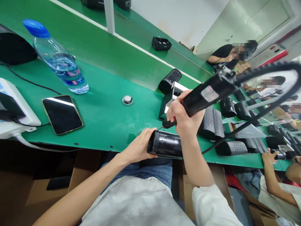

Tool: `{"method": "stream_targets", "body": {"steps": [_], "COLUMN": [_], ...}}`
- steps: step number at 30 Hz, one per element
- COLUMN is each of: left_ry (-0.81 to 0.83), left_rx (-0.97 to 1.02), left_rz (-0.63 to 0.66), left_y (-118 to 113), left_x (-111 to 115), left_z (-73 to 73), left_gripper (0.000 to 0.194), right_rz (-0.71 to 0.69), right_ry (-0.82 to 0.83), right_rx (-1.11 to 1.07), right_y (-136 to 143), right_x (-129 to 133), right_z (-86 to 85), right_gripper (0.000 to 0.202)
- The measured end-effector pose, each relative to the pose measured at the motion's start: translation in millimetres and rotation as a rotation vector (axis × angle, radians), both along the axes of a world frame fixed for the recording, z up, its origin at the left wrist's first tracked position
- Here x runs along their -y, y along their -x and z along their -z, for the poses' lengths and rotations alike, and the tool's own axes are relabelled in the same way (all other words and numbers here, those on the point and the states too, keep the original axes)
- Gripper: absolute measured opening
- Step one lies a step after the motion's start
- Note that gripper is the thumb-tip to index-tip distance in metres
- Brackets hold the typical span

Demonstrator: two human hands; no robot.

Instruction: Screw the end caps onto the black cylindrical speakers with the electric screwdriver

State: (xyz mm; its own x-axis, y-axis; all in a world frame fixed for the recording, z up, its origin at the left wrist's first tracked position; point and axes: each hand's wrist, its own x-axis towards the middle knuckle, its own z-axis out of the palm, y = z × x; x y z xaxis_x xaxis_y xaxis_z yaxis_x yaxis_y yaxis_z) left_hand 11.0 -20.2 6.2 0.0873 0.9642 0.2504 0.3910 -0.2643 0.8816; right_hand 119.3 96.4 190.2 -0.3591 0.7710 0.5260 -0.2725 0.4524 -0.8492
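Note:
A black cylindrical speaker housing (167, 143) lies on its side at the near edge of the green table. My left hand (141, 146) grips its left end, fingers wrapped round it. Above its right part, my right hand (185, 116) is closed round a black electric screwdriver (204, 94), which is tilted with its tip pointing down left toward the housing's left end. A thick coiled cable runs from the tool's back to the right. Part of the housing is hidden behind my right forearm. A small round silver part (127, 99) lies on the table beyond my left hand.
On the left are a water bottle (62, 62), a phone (63, 114) and a white power strip (18, 116) with cables. Grey speaker shells (213, 121) and a black speaker (172, 78) stand beyond and right of my right hand. Other people work at the far right.

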Motion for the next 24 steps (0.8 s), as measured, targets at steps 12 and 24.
{"method": "stream_targets", "body": {"steps": [12, 24], "left_ry": [0.025, -0.011], "left_rx": [0.008, -0.069], "left_rz": [0.028, 0.024], "left_y": [2.2, 2.5], "left_x": [-1.3, -1.0], "left_z": [0.4, 2.3], "left_gripper": [0.116, 0.116], "right_rz": [-0.05, -0.151], "right_ry": [0.044, -0.006], "right_rx": [-0.025, -0.052], "right_y": [0.6, -15.1], "right_x": [-8.8, -4.5], "right_z": [19.3, -12.6], "right_gripper": [0.039, 0.027]}}
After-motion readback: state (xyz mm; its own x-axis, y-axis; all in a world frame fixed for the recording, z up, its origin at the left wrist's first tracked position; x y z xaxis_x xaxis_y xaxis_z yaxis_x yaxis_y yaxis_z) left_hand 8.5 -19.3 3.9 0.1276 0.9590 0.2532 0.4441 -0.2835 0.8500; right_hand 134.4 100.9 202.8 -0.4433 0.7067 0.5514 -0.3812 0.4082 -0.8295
